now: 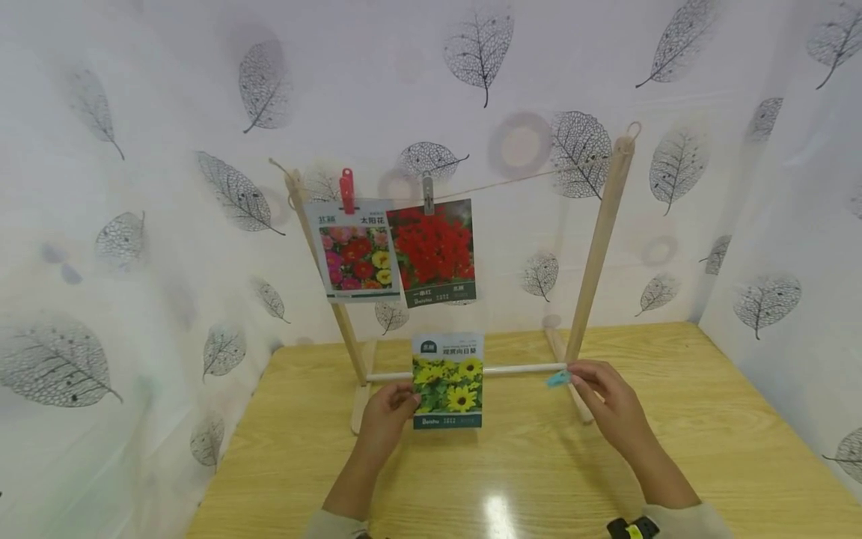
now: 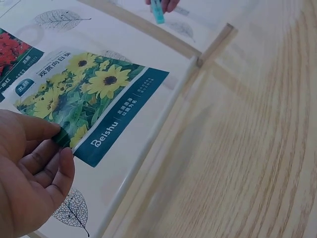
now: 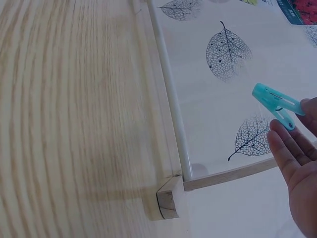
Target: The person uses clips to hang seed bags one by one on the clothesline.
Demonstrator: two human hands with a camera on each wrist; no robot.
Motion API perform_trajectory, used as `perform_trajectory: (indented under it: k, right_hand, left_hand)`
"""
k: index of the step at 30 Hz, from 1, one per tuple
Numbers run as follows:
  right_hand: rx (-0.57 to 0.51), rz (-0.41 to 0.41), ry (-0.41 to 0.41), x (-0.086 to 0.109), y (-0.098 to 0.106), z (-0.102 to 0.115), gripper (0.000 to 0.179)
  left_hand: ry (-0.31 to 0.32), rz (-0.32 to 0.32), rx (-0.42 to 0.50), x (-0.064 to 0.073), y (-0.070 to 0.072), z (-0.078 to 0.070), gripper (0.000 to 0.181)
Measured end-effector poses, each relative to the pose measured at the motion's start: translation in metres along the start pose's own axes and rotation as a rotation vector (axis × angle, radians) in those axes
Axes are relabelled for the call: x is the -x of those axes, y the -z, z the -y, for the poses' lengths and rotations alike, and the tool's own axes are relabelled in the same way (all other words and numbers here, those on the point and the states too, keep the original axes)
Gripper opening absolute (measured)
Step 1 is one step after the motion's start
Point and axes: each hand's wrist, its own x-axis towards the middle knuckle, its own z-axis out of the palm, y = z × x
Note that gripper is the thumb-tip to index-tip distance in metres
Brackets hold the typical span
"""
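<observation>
My left hand (image 1: 387,412) pinches the left edge of a seed packet (image 1: 447,382) with yellow sunflowers on its front, held upright above the table. In the left wrist view, thumb and fingers grip the sunflower packet (image 2: 89,99) near its lower corner. Off to the right, my right hand (image 1: 609,400) holds a turquoise clothespin (image 1: 559,379) by its handle ends. The right wrist view shows that clothespin (image 3: 277,105) between thumb and fingertips, its tip pointing away from the hand. Two packets hang from a string (image 1: 518,180): a multicoloured flower one (image 1: 357,254) and a red flower one (image 1: 434,254).
A wooden frame stands on the table (image 1: 303,464), with a left post (image 1: 346,337), a right post (image 1: 599,247) and a white crossbar (image 1: 521,369) low between them. A red clothespin (image 1: 346,191) and a grey clothespin (image 1: 428,195) clamp the hanging packets. Leaf-patterned sheeting surrounds the table.
</observation>
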Motion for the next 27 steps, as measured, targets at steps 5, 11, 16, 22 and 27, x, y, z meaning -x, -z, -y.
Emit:
perform_trajectory:
  k: [5, 11, 16, 22, 27]
  right_hand:
    - [0.005, -0.005, 0.002, -0.002, 0.002, 0.004, 0.024]
    - [0.026, -0.002, 0.025, -0.004, 0.006, 0.006, 0.023]
    - [0.042, -0.009, 0.041, -0.008, 0.009, 0.006, 0.023]
    - [0.049, -0.010, 0.058, -0.013, 0.014, 0.010, 0.024]
    - [0.069, -0.017, 0.075, -0.016, 0.017, 0.012, 0.025]
  left_hand:
    - [-0.005, -0.014, -0.021, -0.002, -0.001, -0.002, 0.025]
    - [-0.013, -0.027, -0.027, -0.004, -0.003, -0.005, 0.021]
    - [-0.041, -0.035, -0.043, -0.005, -0.003, -0.008, 0.021]
    - [-0.036, -0.053, -0.030, -0.006, -0.004, -0.014, 0.023]
    - [-0.031, -0.056, -0.020, -0.007, -0.007, -0.018, 0.023]
